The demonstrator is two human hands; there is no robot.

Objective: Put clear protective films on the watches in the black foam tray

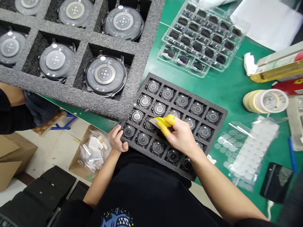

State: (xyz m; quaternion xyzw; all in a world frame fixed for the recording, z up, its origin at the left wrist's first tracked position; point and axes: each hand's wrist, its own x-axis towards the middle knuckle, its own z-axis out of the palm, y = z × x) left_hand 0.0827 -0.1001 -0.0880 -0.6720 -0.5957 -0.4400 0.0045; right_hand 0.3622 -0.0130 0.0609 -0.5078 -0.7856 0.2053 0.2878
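A dark foam tray (163, 77) on the green table holds rows of round watch bodies, backs facing up. My right hand (176, 130), with yellow finger covers on its fingertips, is over the tray's middle. Its fingers pinch a small pale piece (155, 122) above one watch body (149, 124). My left hand (117, 139) rests at the tray's left corner, its fingers curled against the edge. A larger-looking foam tray (139, 60), nearer the camera, fills the upper left and holds more watch bodies (105, 75).
Clear plastic trays (203, 31) of dark round parts lie at the back. To the right are a round container (265, 101), a bag of white discs (251, 151) and a black device (276, 183). A cardboard box (75, 160) of plastic scraps stands on the floor; another person's arm (13, 94) shows left.
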